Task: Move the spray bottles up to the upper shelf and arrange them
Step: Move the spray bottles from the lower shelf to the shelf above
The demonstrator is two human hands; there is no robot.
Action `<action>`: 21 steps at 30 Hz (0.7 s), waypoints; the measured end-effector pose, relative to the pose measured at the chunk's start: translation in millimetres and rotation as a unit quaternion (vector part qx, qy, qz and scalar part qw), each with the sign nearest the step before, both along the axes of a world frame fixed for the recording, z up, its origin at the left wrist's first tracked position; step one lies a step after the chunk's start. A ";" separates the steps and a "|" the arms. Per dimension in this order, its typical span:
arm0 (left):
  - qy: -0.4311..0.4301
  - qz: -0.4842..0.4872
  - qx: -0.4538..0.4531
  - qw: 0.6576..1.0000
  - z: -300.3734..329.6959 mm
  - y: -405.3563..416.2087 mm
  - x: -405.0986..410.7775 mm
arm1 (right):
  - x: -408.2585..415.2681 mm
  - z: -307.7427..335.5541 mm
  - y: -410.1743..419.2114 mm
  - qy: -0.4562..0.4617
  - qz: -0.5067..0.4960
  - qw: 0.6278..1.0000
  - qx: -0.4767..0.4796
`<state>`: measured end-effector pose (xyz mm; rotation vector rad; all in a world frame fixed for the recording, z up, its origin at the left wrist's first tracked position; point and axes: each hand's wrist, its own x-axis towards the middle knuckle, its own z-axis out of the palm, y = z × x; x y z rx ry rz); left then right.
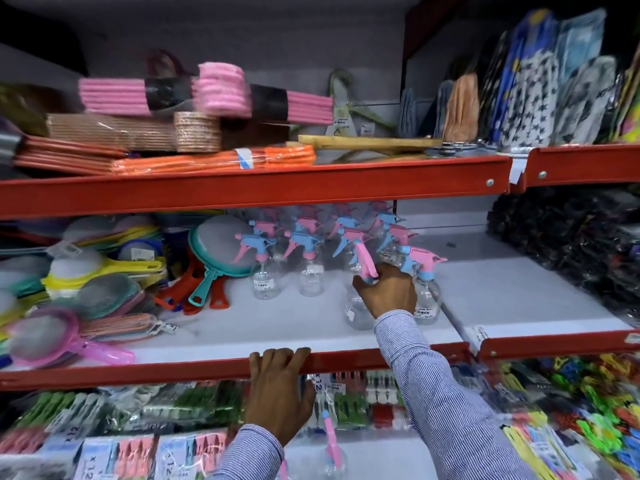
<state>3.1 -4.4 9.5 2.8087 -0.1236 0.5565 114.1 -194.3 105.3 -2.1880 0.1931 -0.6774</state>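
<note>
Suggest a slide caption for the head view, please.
Right hand grips a spray bottle on the middle shelf; left hand holds its edge.

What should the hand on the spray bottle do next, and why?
Probably let go. The right hand grips a clear plastic spray bottle with a pink trigger that seems to stand on the white middle shelf beside the other pink-and-blue spray bottles, so another can follow.

spray bottles (265,271): clear, pink-blue heads | shelf edge (242,188): red | sleeve (446,393): blue-white striped
</note>
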 end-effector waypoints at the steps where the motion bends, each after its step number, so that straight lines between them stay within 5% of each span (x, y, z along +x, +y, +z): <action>1: 0.000 0.000 0.000 1.000 0.3 -0.3 0.0 | 0.1 -1.2 1.4 -0.006 -0.006 1.000 0.007; 21: 0.023 0.000 0.009 1.000 4.9 -1.4 -0.8 | 6.8 -19.0 0.2 -0.091 -0.047 0.990 0.095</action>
